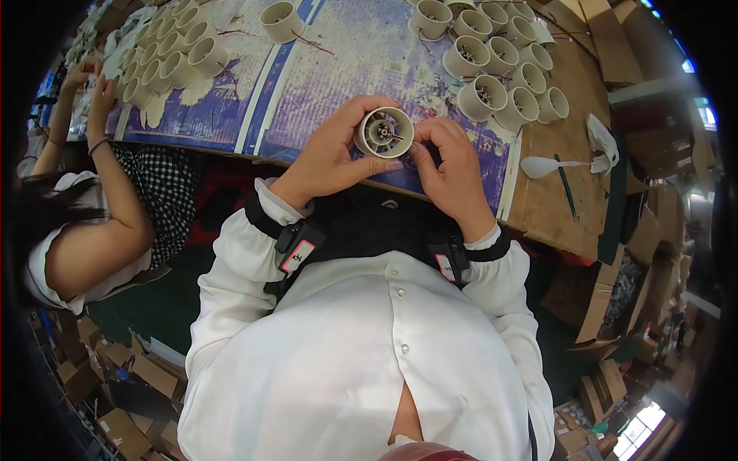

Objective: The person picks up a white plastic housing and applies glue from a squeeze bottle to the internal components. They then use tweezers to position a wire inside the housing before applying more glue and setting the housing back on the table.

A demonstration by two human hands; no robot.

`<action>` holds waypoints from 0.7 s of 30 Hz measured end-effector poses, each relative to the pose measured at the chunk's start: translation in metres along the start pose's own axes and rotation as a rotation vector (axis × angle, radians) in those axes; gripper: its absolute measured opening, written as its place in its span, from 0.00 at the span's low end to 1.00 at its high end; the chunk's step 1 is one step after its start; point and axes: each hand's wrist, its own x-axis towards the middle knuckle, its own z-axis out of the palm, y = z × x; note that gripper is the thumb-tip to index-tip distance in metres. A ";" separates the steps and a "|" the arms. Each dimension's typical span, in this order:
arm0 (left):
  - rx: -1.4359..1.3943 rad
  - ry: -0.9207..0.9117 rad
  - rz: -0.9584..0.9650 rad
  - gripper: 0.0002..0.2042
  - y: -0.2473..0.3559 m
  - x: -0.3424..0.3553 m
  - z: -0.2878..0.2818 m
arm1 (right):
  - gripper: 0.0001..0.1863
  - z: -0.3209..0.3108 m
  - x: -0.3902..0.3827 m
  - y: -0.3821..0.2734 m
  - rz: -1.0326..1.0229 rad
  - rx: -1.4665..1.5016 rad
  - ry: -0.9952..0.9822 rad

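Landmark: the blue-and-white printed sheet [338, 69] that covers the brown worktable [553, 192]; all places below are given relative to it.
Held part: a cream cylindrical housing [383, 132], open end facing the camera, dark metal parts visible inside; it sits above the sheet's near edge, at the middle.
Left hand [330, 157]: closed around the cream cylindrical housing, fingers wrapped over its top and left side, thumb along its underside.
Right hand [453, 173]: fingers curled at the housing's right side, fingertips just beside its rim; whether they pinch a small item cannot be told.
Right cluster [500, 69]: a group of like cream housings standing open end up on the sheet's far right corner, touching one another.
Left cluster [169, 54]: more like housings lying in rows on the sheet's far left part.
Single housing [278, 21]: stands alone at the sheet's far edge, thin red wires beside it.
White spoon [550, 165]: lies on bare table right of the sheet, with a dark strip just beside it.
Wrist tags [300, 253]: a small white label edged in red on each dark cuff, nearer than the sheet.
Co-worker's hands [92, 100]: raised at the sheet's left end.
Cardboard cartons [131, 376]: brown, stacked on the floor, well nearer than the sheet on the left.
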 end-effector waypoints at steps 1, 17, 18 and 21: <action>-0.020 -0.006 -0.001 0.32 0.000 0.000 -0.001 | 0.06 0.000 0.001 -0.001 -0.001 -0.002 -0.002; -0.435 0.040 -0.140 0.29 -0.006 0.003 -0.013 | 0.08 0.012 0.009 -0.016 -0.111 -0.087 0.217; -0.452 0.037 -0.140 0.28 -0.005 0.003 -0.014 | 0.08 0.011 0.008 -0.014 -0.134 -0.108 0.206; -0.516 0.049 -0.160 0.27 -0.002 0.003 -0.011 | 0.08 0.008 0.007 -0.011 -0.178 -0.148 0.184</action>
